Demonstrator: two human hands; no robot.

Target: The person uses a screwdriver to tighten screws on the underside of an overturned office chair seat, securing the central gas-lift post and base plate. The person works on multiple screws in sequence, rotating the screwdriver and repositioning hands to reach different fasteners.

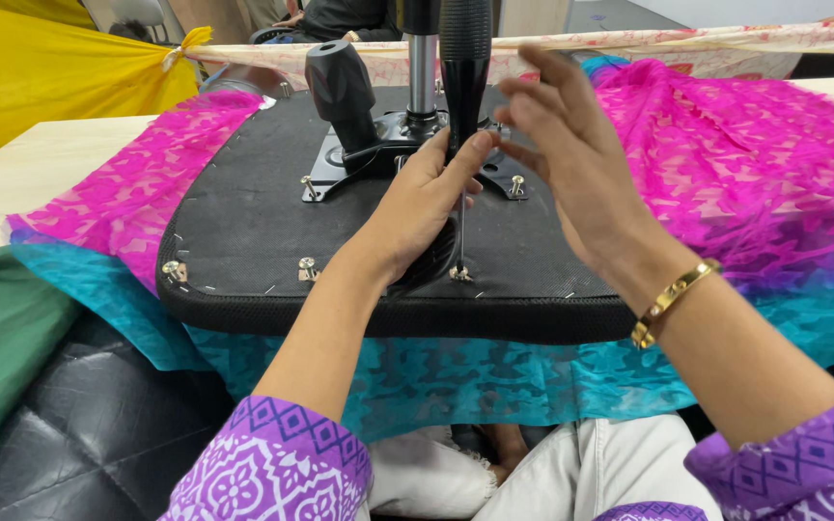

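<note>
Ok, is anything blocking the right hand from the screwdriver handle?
Nothing visible does. The right hand is open just beside the black screwdriver handle, while the left hand steadies the shaft over the screw.

We find open room over the left half of the upturned black fabric chair seat base (pixel 243 217), where only small silver bolts (pixel 307 266) stick up. Toward the centre, the black lever knob (pixel 338 79), chrome gas column (pixel 422 68) and upright black-handled screwdriver (pixel 463 58) crowd our way.
</note>
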